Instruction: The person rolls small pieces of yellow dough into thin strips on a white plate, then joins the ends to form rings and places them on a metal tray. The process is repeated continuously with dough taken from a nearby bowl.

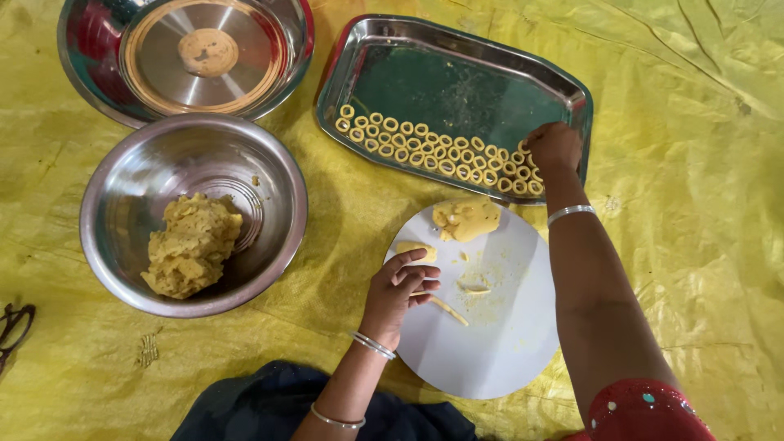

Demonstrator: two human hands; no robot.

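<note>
The right hand (554, 147) pinches a dough ring (523, 149) over the steel tray (457, 49); the left hand (396, 290), fingers loose, presses a dough strip (447, 309) on the white round board (498, 351).

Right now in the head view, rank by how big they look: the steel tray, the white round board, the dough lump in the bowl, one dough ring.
1. Steel tray and white round board: look alike, not ranked.
2. Dough lump.
3. Dough ring, by far the smallest.

No packages, labels, signs or screens show anywhere in this view.
</note>
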